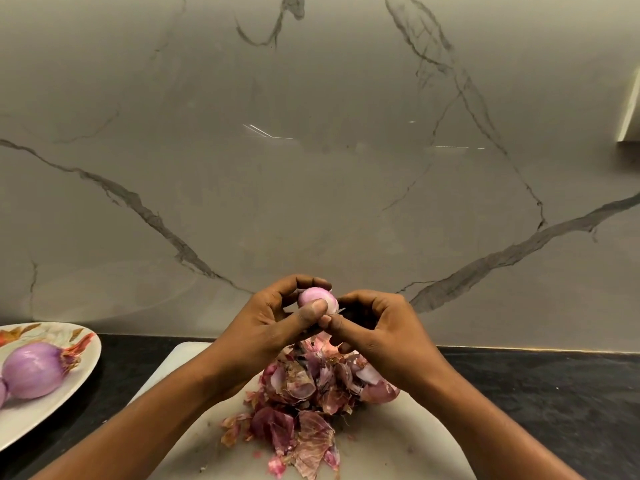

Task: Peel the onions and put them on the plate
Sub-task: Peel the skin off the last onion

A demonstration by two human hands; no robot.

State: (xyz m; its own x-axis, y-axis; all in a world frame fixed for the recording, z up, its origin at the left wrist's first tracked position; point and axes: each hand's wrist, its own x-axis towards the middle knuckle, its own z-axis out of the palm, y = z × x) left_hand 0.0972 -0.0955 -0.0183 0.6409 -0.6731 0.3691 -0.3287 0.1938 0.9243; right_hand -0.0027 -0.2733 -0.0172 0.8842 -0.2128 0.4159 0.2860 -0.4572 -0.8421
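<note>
1. Pink sits at the centre of the frame: a small round pale-pink onion (317, 299), its surface smooth and bare, is held up in the air between both hands, above the board and in front of the wall.
2. The left hand (273, 317) reaches in from the lower left. Its fingers curl over the top and far side of the onion and its thumb presses flat on the near side, so it grips the bulb.
3. The right hand (377, 327) reaches in from the lower right with its fingers curled. Its thumb and forefinger close on the onion's lower right edge, and the thumb tip touches the left thumb. Whether a strip of skin lies between them cannot be told.
4. Directly below the hands, a loose pile of papery red-purple onion skins (311, 396) lies on a white rectangular cutting board (398, 445) in the lower centre.
5. The board rests on a black speckled stone counter (536, 393).
6. At the lower left, cut off by the frame edge, is a white oval plate with an orange-red leaf pattern (34, 420). It carries a larger peeled purple onion (33, 374), with part of another beside it at the edge, well apart from the held one.
7. A grey marble wall with dark veins (311, 168) fills the upper frame.
</note>
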